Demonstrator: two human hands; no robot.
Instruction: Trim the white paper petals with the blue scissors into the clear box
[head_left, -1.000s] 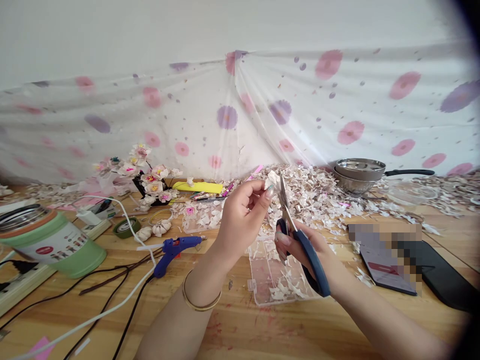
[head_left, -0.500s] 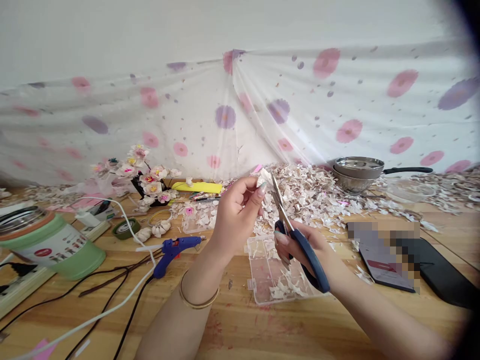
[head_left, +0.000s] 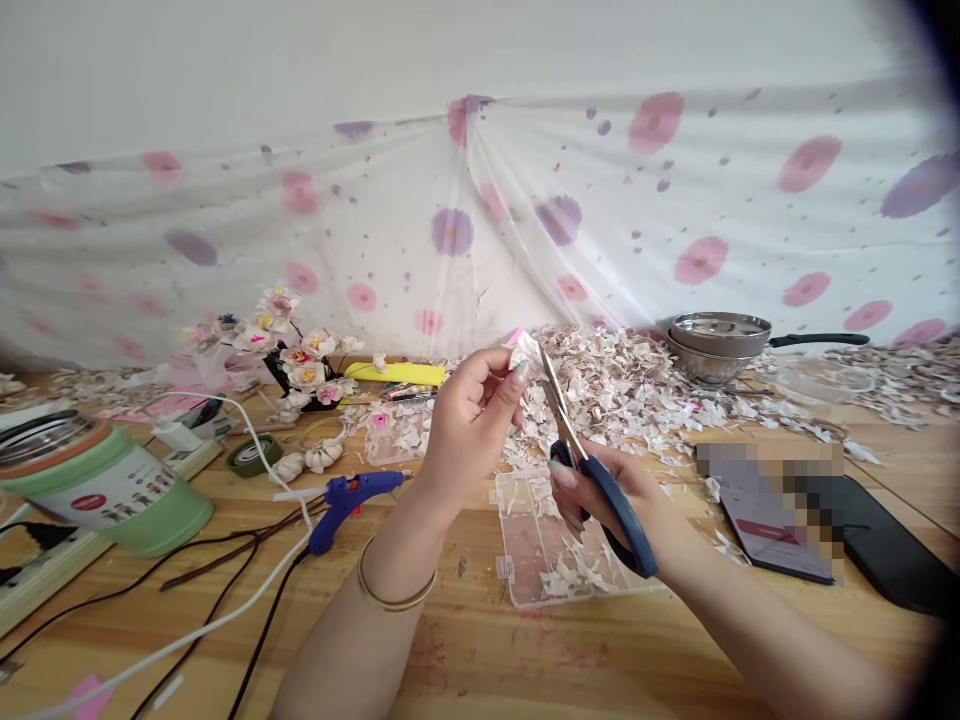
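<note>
Pinched between the thumb and fingers of my left hand [head_left: 466, 425] is a thin white petal-like piece [head_left: 526, 350], held up over the table. My right hand [head_left: 641, 490] grips navy-handled scissors [head_left: 619, 505], blades pointing up. The blade tips are right beside the piece's right edge; whether they touch it I cannot tell. Below my hands lies a clear divided plastic box [head_left: 517, 540] holding several pale scraps [head_left: 576, 572]. A large heap of white papery flakes [head_left: 607, 375] spreads behind my hands.
At left are a blue glue gun [head_left: 352, 495] with its cord, a green container [head_left: 161, 510], garlic bulbs [head_left: 324, 456], green tape [head_left: 253, 455] and a flower arrangement [head_left: 306, 375]. Metal bowls [head_left: 712, 365] stand back right; a phone [head_left: 772, 540] and a black flat object [head_left: 892, 540] lie at right.
My left hand and the white piece have shifted very slightly left, and the scissors tips with them. Both grips are the same; the view has moved a little.
</note>
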